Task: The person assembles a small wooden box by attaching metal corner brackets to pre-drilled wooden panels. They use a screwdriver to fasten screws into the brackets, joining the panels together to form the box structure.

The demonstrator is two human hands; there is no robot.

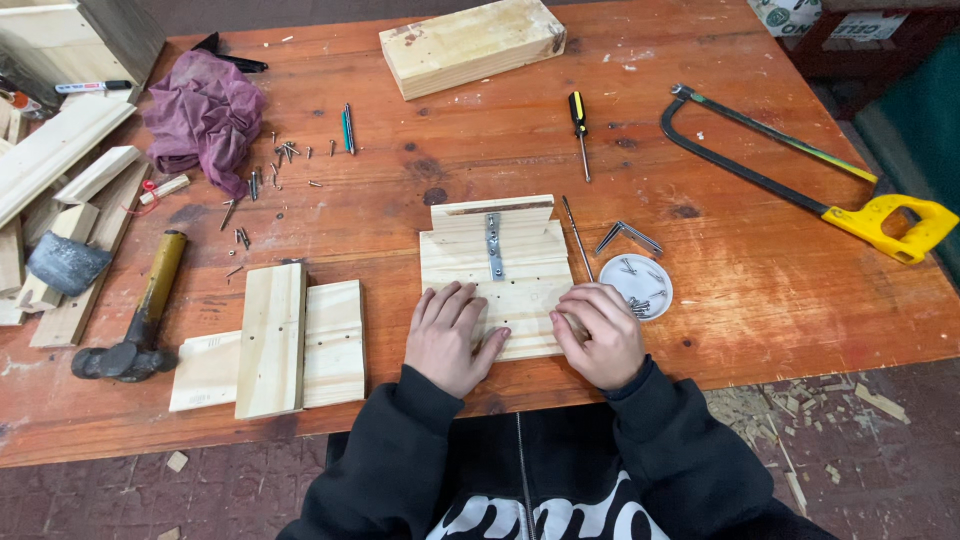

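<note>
Pale pine under both your palms: the wooden panel [497,275] of stacked boards lies flat at the near middle of the table [760,280], with a metal strip [494,246] fixed down its centre. Your left hand [447,337] presses flat on the panel's near left corner, fingers spread and gripping nothing. Your right hand [597,333] sits on the near right corner, fingers curled in; whether they pinch something small, you cannot tell from here.

Just right of that hand, a white dish [637,285] holds screws, and a thin metal rod [576,237] lies along the panel's right edge. Beyond it, a yellow-and-black screwdriver [579,130] points toward you.

Left of the panel, a second board assembly [272,345] rests with one plank crossing it. Further left lies a hammer [135,318], head toward you.

Far left, a purple rag [203,115] is bunched up with loose screws [270,170] scattered beside it. Far middle, a thick wood block [470,45]. Far right, a hacksaw [800,170] with a yellow handle lies diagonally.
</note>
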